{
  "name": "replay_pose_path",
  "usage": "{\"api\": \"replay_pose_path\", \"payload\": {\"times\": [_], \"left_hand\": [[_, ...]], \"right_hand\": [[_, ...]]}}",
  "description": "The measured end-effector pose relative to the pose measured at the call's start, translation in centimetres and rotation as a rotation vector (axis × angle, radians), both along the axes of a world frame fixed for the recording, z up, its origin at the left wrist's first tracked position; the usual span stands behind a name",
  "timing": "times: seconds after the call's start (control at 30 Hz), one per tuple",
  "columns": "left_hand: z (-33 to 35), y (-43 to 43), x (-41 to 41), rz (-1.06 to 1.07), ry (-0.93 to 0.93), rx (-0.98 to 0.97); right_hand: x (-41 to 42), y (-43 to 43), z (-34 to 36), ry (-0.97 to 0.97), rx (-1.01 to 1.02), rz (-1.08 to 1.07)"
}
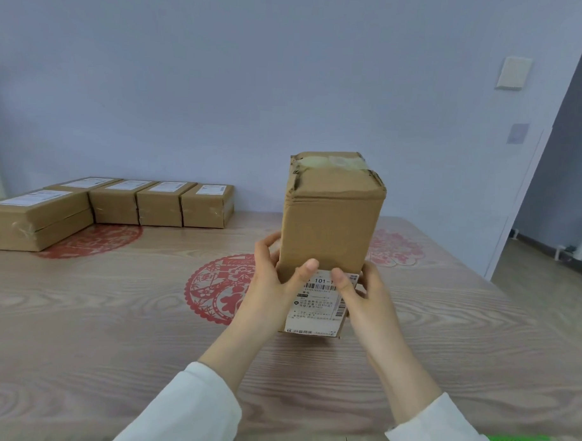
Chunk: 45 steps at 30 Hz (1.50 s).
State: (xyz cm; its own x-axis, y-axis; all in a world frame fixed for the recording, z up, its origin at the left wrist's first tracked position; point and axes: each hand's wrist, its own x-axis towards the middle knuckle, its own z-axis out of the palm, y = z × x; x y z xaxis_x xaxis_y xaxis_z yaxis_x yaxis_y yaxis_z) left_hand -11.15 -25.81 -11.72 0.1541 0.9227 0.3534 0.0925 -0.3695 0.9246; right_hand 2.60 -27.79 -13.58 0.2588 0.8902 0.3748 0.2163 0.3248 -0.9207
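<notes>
Two hands, viewed from my remote station, hold a tall cardboard box (329, 221) on end over the middle of the wooden table (115, 313). The left hand (274, 285) grips its left edge, thumb pressed on the front; the right hand (369, 299) grips the right edge, thumb on the white shipping label (316, 307) low on the front. Clear tape (331, 162) crosses the crumpled top. I cannot tell whether the base touches the table. Five flatter parcels (158, 204) line the far left, near a red paper-cut motif (221, 287)
</notes>
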Motion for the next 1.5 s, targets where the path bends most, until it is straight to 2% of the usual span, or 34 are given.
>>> {"api": "replay_pose_path", "payload": {"times": [0.23, 0.43, 0.7, 0.83, 1.13, 1.37, 1.5], "left_hand": [[-0.6, -0.4, 0.3, -0.072, -0.074, 0.015], [-0.4, -0.4, 0.2, -0.095, -0.14, -0.009], [-1.0, 0.0, -0.4, -0.133, -0.135, 0.052], [-0.3, -0.1, -0.4, -0.129, -0.17, 0.035], [0.2, -0.2, -0.3, -0.1, -0.119, 0.06], [1.9, -0.8, -0.2, -0.097, -0.121, -0.043], [2.3, -0.8, -0.4, -0.129, -0.123, -0.074]], "right_hand": [[0.2, -0.4, 0.3, 0.024, 0.049, 0.011], [0.5, -0.4, -0.2, -0.04, 0.059, 0.013], [0.1, -1.0, 1.1, 0.117, 0.096, 0.086], [0.1, -0.7, 1.2, 0.097, 0.123, 0.078], [0.4, -0.6, 1.8, 0.04, 0.224, 0.074], [0.8, -0.4, 1.4, 0.005, 0.268, 0.053], [1.0, -0.8, 1.4, 0.082, 0.232, 0.147]]}}
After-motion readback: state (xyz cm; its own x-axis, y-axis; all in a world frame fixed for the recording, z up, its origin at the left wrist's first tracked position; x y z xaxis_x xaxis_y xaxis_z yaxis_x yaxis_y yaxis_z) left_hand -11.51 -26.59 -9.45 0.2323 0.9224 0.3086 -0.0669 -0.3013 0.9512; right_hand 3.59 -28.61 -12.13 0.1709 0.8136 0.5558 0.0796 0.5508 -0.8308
